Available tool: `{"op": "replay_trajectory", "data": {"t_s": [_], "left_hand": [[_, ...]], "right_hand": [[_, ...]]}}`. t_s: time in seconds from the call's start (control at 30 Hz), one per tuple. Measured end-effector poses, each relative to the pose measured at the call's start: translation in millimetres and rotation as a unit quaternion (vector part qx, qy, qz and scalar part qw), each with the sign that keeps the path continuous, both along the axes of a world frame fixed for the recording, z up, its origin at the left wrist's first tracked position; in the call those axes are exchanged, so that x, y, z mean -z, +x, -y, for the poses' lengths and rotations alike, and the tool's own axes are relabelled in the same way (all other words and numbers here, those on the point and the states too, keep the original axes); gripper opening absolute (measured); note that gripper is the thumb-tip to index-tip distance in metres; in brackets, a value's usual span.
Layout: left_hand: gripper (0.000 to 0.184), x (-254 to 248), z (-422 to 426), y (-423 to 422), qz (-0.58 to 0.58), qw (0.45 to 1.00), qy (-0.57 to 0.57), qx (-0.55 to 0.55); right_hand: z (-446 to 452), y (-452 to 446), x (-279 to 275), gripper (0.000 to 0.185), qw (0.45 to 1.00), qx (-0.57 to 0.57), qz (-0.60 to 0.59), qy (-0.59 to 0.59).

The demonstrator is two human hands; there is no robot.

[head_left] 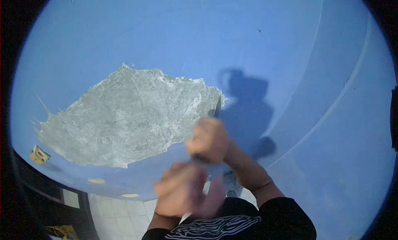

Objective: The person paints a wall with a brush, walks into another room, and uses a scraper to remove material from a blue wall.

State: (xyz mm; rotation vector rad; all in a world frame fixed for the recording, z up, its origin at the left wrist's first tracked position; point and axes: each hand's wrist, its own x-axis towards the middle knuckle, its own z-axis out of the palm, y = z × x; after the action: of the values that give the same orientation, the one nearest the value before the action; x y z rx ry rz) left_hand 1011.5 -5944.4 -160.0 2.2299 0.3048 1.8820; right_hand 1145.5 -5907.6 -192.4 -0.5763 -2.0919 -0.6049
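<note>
My right hand (pixel 208 139) is closed in a fist around a scraper. Its thin dark blade (pixel 218 105) sticks up above the fist and meets the right end of a bare grey patch (pixel 124 115) on the blue wall. The dark butt of the handle (pixel 200 158) shows below the fist. Just under that butt is my left hand (pixel 182 190), smeared by motion, its thumb apart from the fingers. Whether it touches the handle is unclear, and the blur hides how its fingers are bent.
Blue paint with a ragged edge surrounds the patch on the wall (pixel 174 32). A beige wall fitting (pixel 39 155) sits at lower left, near two pale spots. Below are white floor tiles (pixel 120 215), a dark frame, and a yellow item (pixel 62 231). Shadows fall right of my hands.
</note>
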Motion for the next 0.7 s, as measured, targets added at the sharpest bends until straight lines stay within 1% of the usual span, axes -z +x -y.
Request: {"op": "replay_trajectory", "data": {"t_s": [0.03, 0.07, 0.1, 0.13, 0.2, 0.23, 0.3, 0.33, 0.37, 0.4, 0.43, 0.47, 0.5, 0.53, 0.57, 0.63, 0.67, 0.7], "left_hand": [[0.045, 2.7, -1.2, 0.6, -0.019, 0.999, 0.040, -0.032], [0.047, 10.5, -5.6, -1.5, 0.016, 0.995, -0.035, 0.089], [0.047, 13.2, -8.3, -3.8, 0.018, 0.996, -0.030, 0.088], [0.047, 11.4, -9.3, -5.2, 0.025, 0.996, -0.020, 0.087], [0.047, 9.9, 2.9, -12.7, 0.037, 0.995, -0.016, 0.087], [0.047, 3.0, 15.3, -20.8, 0.031, 0.992, -0.039, 0.112], [0.047, 0.5, 10.0, -17.2, 0.022, 0.988, -0.065, 0.136], [0.046, 7.0, -12.6, -2.1, -0.006, 1.000, -0.008, 0.023], [0.045, 19.4, -29.1, 8.6, -0.032, 0.994, 0.049, -0.092], [0.045, 30.9, -41.8, 12.9, -0.006, 0.999, -0.034, 0.016], [0.045, 29.3, -35.3, 11.1, -0.003, 0.999, -0.029, 0.020], [0.045, 27.7, -20.6, 4.5, 0.008, 0.999, -0.018, 0.046], [0.045, 23.7, -8.0, -0.7, 0.017, 0.997, -0.007, 0.074], [0.045, 16.4, 1.1, -9.0, 0.016, 0.994, -0.009, 0.104], [0.045, 13.3, 6.7, -15.2, 0.014, 0.993, -0.012, 0.120], [0.045, 9.6, 16.4, -24.8, 0.032, 0.985, -0.036, 0.163], [0.045, 8.7, 14.2, -21.8, 0.042, 0.983, -0.046, 0.175], [0.044, 7.3, 12.3, -18.8, 0.052, 0.979, -0.054, 0.187]], "right_hand": [[-6.4, 2.5, 12.4, 0.022, 1.000, -0.002, 0.000, -0.003], [-13.7, 4.7, 24.0, 0.020, 0.998, 0.033, -0.040, 0.020], [-22.0, 6.8, 33.1, 0.017, 0.993, 0.069, -0.081, 0.049], [-18.5, 2.6, 27.6, 0.017, 0.993, 0.072, -0.084, 0.050], [-6.5, -3.0, 15.9, 0.019, 0.998, 0.057, -0.032, 0.027], [-8.1, -0.9, 9.9, 0.019, 0.997, 0.059, -0.026, 0.037], [-4.4, -2.3, 8.9, 0.015, 0.993, 0.109, 0.020, -0.027], [-10.2, 3.4, 20.7, 0.015, 0.993, 0.110, 0.018, -0.029], [-21.8, 16.6, 41.3, 0.016, 0.987, 0.158, -0.035, -0.021], [-30.8, 26.8, 48.6, 0.017, 0.975, 0.205, -0.085, -0.004], [-20.7, 25.7, 35.7, 0.017, 0.974, 0.209, -0.083, 0.001], [-1.3, 19.2, 16.0, 0.018, 0.969, 0.223, 0.031, -0.099], [10.6, 16.7, 6.4, 0.020, 0.941, 0.235, 0.140, -0.198], [-7.0, 6.6, 24.7, 0.023, 0.991, -0.012, -0.114, 0.069], [-4.5, -4.6, 17.3, 0.023, 0.991, -0.006, -0.116, 0.066], [3.3, -17.7, 0.8, 0.024, 0.982, -0.038, -0.139, 0.123], [3.4, -11.8, 2.3, 0.024, 0.982, -0.037, -0.141, 0.123], [2.8, -0.9, 4.1, 0.024, 0.997, 0.010, -0.066, 0.031]]}}
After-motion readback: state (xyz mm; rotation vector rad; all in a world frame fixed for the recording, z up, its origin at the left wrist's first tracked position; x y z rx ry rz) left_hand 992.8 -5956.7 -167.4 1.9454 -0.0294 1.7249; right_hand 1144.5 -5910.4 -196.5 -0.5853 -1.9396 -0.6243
